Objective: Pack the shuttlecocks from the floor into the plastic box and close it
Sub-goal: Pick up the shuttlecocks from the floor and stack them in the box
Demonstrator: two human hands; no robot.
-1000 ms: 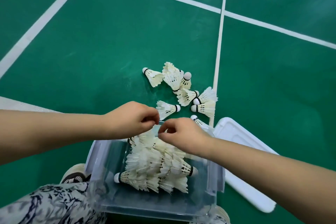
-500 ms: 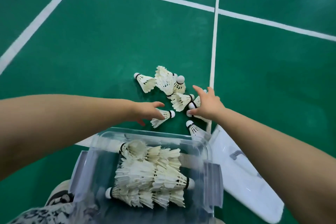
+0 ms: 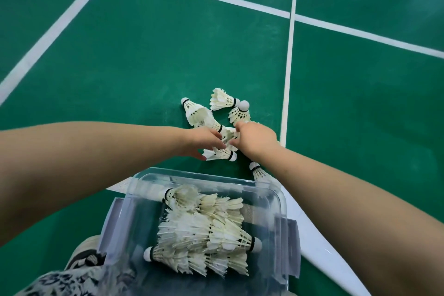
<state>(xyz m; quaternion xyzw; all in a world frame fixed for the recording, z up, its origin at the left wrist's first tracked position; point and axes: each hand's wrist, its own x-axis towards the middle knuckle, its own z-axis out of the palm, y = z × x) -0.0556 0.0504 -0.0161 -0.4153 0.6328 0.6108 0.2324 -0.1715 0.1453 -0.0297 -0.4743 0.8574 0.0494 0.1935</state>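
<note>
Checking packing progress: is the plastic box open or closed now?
Open: the white lid lies on the floor beside the plastic box.

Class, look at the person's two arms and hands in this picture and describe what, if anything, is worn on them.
Both the left forearm and the right forearm are bare as far as the frame shows, with no sleeves. The left hand and right hand wear no gloves, and no watch, bracelet or ring shows. The fingertips are partly hidden.

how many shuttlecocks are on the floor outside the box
6 shuttlecocks show: three farthest out, one between the left hand and right hand, one at the left thumb, one by the plastic box's far corner. The right hand may hide more.
</note>
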